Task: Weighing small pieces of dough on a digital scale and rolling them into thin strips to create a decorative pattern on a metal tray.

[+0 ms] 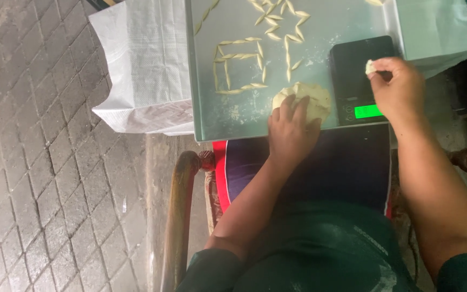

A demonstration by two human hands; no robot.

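Left hand: lay palm-down, fingers spread loosely and resting on the near edge of a pale, flattened lump of dough; pressing on it rather than closed around it.

Right hand: fingers pinched together on a small pale piece of dough, held over the black flat digital scale. Whether the piece touched the scale could not be told.

Scale: lay directly under the right fingers, its green lit display nearer the wrist. Just beside the dough lump, to the right of the left fingers.

Shiny rectangular metal tray: carried the dough lump and scale; dusted with flour.

Small pale pointed dough pieces: lay on the tray beyond the left fingertips, some arranged in a rough square outline, others in a loose cluster further off.

White woven plastic sack: lay under the tray, to the left of the left fingers.

Dark blue cushion with red edging: sat under both wrists, on a brown wooden chair.

Grey brick paving: far left of both hands.
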